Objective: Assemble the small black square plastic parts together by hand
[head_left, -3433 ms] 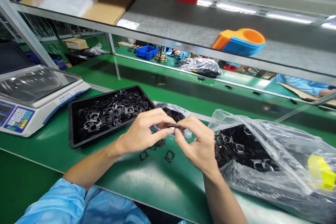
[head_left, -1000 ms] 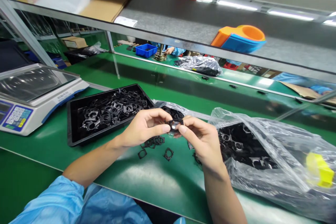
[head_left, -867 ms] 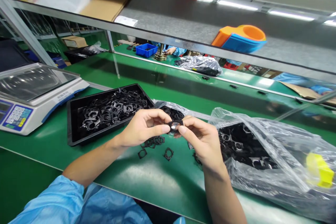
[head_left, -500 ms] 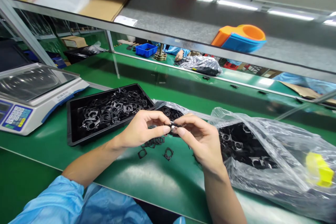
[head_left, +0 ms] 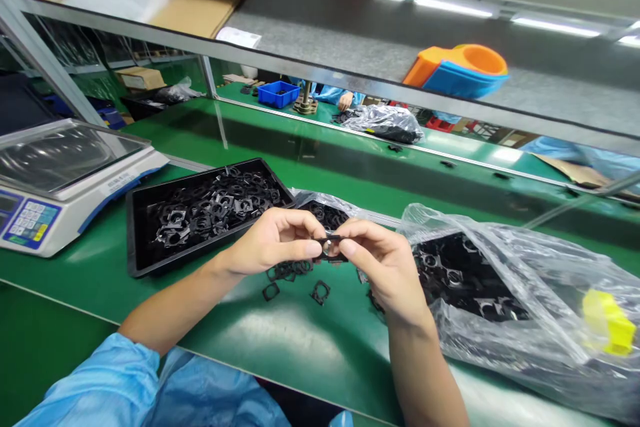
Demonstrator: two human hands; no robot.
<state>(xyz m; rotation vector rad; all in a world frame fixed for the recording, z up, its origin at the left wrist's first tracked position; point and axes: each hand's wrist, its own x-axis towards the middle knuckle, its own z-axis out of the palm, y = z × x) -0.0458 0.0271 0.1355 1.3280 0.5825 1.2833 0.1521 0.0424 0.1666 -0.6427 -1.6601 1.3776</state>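
A pierced black part, pinched by both your hands

You hold one black part (head_left: 332, 239) raised over the green bench (head_left: 300, 347), your left hand (head_left: 275, 240) pinching one side and your right hand (head_left: 387, 263) the other, thumbs towards you and fingertips behind. Gripping only the edges probably leaves the round opening uncovered for you to see; two opposed pinches likely keep so thin a piece steady.

Past your left hand, a shallow black tray (head_left: 131, 237) sits at a slant, heaped with similar parts (head_left: 215, 210). Its nearness suggests it was set within easy reach. Just behind your fingertips lies a small plastic bag (head_left: 345, 201) with dark pieces in it, partly hidden by your hands. Beside your right hand spreads a large clear bag (head_left: 510, 353), many more parts (head_left: 450, 273) showing at its near end; whether the yellow object (head_left: 610, 323) lies in it or on it, you cannot tell from here. Below your hands, a few loose parts (head_left: 321, 292) lie on the bench, spaced so that single ones should be easy to pinch up
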